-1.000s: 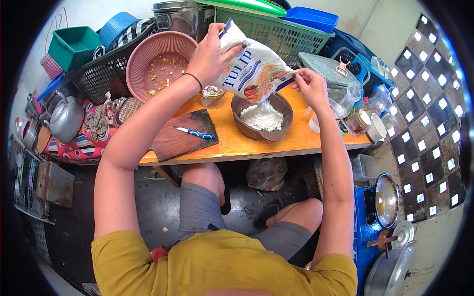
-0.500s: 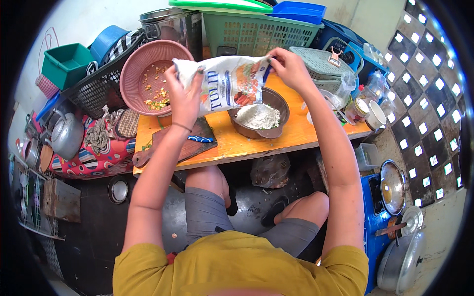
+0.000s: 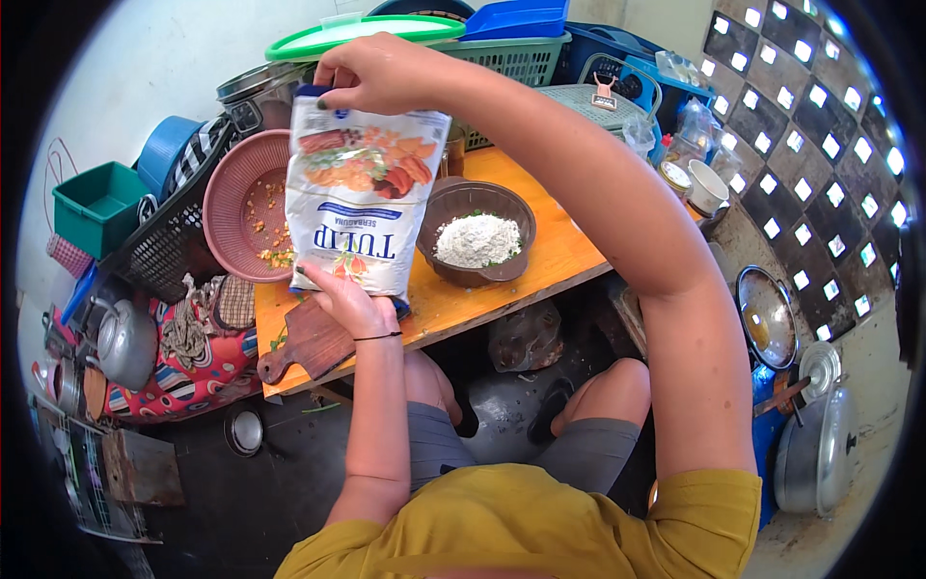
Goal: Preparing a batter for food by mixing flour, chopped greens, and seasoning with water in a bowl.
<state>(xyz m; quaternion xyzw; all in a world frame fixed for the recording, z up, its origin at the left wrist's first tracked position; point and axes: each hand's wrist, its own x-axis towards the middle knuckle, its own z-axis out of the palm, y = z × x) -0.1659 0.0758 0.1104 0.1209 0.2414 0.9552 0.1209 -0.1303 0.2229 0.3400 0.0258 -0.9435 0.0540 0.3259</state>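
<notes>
A white printed flour bag stands upside down by its print, held upright between my two hands over the table's left part. My left hand grips its lower end, thumb on the front face. Up at the top, my right hand pinches the bag's dark blue edge. Just right of the bag, a brown bowl holds a heap of white flour, with bits of green showing round it. Below the bag lies a wooden cutting board, partly hidden by my left hand and the bag.
A pink basin with chopped yellow and green pieces stands left of the bag. Behind the orange table are green baskets. Jars and a white cup stand at the right end. A wide pan sits lower right.
The bag has swung from lying sideways over the bowl to upright, left of it. My right hand has moved left and up to its top; my left hand has gone down to its bottom.
</notes>
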